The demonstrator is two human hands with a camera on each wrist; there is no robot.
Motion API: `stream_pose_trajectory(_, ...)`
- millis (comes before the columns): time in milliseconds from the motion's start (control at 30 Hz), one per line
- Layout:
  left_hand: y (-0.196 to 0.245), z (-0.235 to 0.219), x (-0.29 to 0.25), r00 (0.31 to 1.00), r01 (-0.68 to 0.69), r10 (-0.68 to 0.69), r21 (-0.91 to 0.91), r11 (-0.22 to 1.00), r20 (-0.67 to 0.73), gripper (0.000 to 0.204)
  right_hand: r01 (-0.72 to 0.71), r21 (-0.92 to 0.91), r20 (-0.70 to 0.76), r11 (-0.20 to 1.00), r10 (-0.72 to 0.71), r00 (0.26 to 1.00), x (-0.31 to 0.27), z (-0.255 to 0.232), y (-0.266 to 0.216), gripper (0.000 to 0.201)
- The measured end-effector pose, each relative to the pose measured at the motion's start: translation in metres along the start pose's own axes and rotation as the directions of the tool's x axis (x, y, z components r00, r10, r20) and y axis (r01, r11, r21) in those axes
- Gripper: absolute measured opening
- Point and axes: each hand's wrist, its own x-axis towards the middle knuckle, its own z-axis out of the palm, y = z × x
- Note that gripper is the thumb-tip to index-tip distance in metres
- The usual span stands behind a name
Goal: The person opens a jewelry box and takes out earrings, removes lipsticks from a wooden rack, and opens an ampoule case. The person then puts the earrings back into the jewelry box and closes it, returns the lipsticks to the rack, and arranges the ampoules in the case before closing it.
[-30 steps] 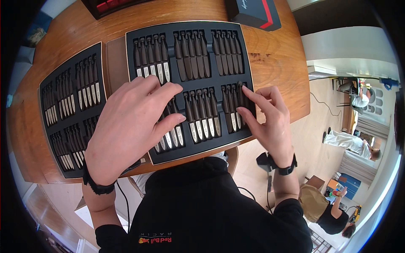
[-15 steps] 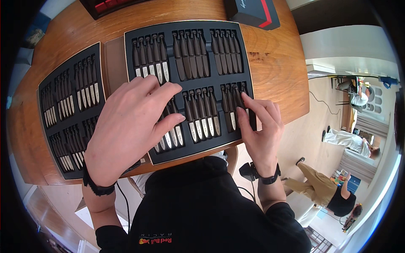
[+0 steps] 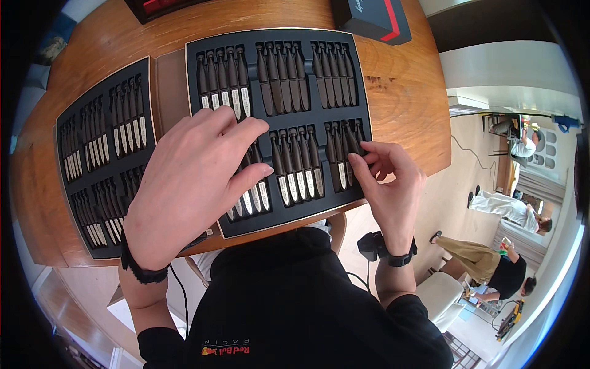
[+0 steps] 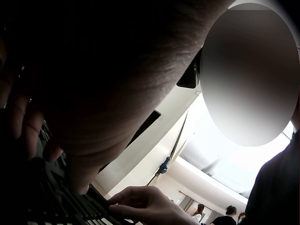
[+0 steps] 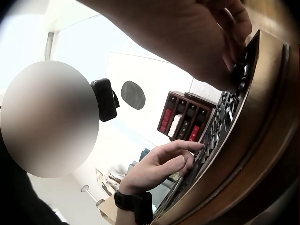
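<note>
A dark tray [image 3: 314, 117] holds slim dark pen-shaped pieces in six compartments, several with white labelled ends. My left hand [image 3: 196, 166] lies over the lower left compartment, fingers loosely bent, thumb extended, with no piece visible in its grasp. At the lower right compartment, my right hand [image 3: 396, 194] pinches the upper body of a dark piece [image 3: 351, 140] between thumb and index finger; the piece's lower end is hidden. Both hands also appear in the right wrist view, the left hand [image 5: 154, 166] beyond the right hand [image 5: 201, 47].
A second filled tray [image 3: 106, 169] adjoins on the left, joined by a brown strip [image 3: 171, 89]. Behind are a black box with a red stripe [image 3: 369, 21] and a dark red rack [image 5: 185, 115]. Other people are on the floor at the right, away from the wooden table [image 3: 405, 111].
My right hand has moved down toward the tray's front edge, its fingertips now lower on the pieces, with the index finger more bent. My left hand has stayed nearly still.
</note>
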Motion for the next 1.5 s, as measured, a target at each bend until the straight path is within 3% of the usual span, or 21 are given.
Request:
stream_pose_trajectory(100,-0.001,0.000,-0.001,1.000,0.002,-0.002,-0.003,1.000,0.002,0.042,0.024,0.040,0.003,0.999,-0.024,1.000,0.001,-0.003,0.002,0.018)
stream_pose_trajectory(167,-0.002,0.001,-0.001,1.000,-0.002,0.002,-0.004,1.000,-0.001,0.043,-0.106,0.115,0.000,0.988,0.107,0.994,0.001,-0.006,0.006,0.018)
stream_pose_trajectory(233,-0.002,0.001,-0.001,1.000,-0.005,0.005,-0.001,1.000,-0.002,0.043,-0.094,0.097,-0.001,0.991,0.095,0.995,0.002,-0.009,0.010,0.019)
stream_pose_trajectory(400,-0.001,0.001,0.000,1.000,-0.008,0.008,0.001,1.000,-0.002,0.043,0.132,-0.013,0.084,0.991,-0.131,0.988,0.003,-0.010,0.005,0.020)
stream_pose_trajectory(833,-0.002,0.001,-0.001,1.000,0.008,-0.008,0.007,1.000,0.018,0.043,0.075,-0.005,0.035,0.997,-0.075,0.997,0.008,0.001,-0.002,0.021)
stream_pose_trajectory(1100,-0.003,0.002,-0.001,1.000,0.007,-0.007,0.019,1.000,0.015,0.044,0.306,-0.150,0.082,0.940,-0.297,0.952,0.008,-0.004,0.011,0.029)
stream_pose_trajectory(1300,-0.002,0.002,0.000,0.999,0.022,-0.023,0.014,1.000,0.032,0.044,0.340,-0.138,0.219,0.930,-0.306,0.926,0.021,-0.017,0.023,0.035)
stream_pose_trajectory(1500,-0.002,0.001,0.001,1.000,0.006,-0.006,0.013,1.000,0.020,0.044,0.451,-0.192,0.221,0.872,-0.410,0.885,0.025,-0.019,0.020,0.035)
